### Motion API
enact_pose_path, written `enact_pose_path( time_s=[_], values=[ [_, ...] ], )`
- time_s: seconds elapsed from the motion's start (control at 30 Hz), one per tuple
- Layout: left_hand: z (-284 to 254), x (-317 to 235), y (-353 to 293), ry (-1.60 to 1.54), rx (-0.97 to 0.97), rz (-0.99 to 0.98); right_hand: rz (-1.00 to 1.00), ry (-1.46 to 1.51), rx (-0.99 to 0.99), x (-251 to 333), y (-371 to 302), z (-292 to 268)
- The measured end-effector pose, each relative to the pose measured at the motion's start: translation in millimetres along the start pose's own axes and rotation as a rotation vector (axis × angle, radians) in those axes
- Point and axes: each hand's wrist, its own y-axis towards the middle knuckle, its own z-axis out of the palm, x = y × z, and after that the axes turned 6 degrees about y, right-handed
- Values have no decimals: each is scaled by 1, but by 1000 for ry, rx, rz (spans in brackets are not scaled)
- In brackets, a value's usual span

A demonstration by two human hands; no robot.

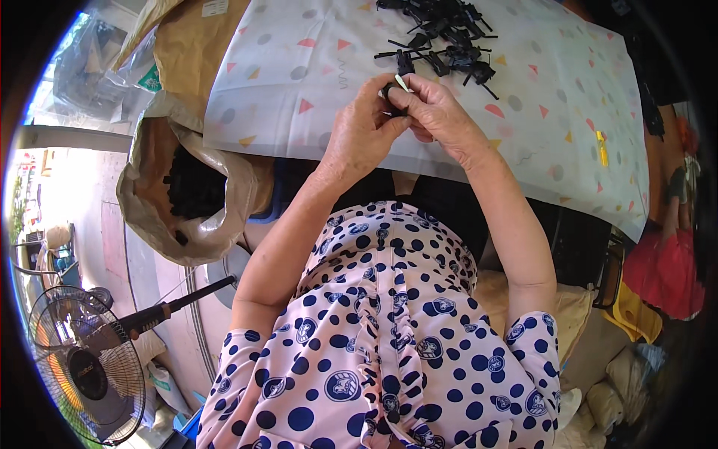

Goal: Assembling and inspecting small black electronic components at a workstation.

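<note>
Both my hands meet over the near edge of the covered table. My left hand is closed with its fingertips round a small black part, mostly hidden by the fingers. From the other side my right hand pinches at the same place. A slim pale green piece sticks up by its fingers; what it is I cannot make out. Just beyond the hands lies a loose pile of black plastic parts with thin rods poking out.
A white patterned cloth covers the table, with a small yellow tube-shaped object at its right. To my left, an open sack holds black parts. A standing fan is lower left; red fabric hangs far right.
</note>
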Motion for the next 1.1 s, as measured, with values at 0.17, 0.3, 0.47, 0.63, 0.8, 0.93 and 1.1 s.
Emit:
enact_pose_path(
  time_s=[0.17,0.3,0.47,0.63,0.8,0.93,1.1],
  values=[
    [-1,-9,-2,-151,13,-130,-42,120,-31,4,-20,2],
    [0,-9,-3,-206,-4,-136,-246,-64,-27,-8,-22,7],
    [-5,-6,-3,-138,1,-119,-338,-392,-23,-10,-21,10],
    [-6,-4,-2,-62,-24,-101,-336,-413,-38,-12,-18,17],
    [-9,-5,-4,184,-69,-51,-318,-439,-120,-14,-15,32],
    [-8,-3,-4,346,-161,27,-322,-406,-194,-21,-7,38],
    [-9,-4,-4,382,-187,56,-304,-240,-131,-24,-5,28]
  ],
)
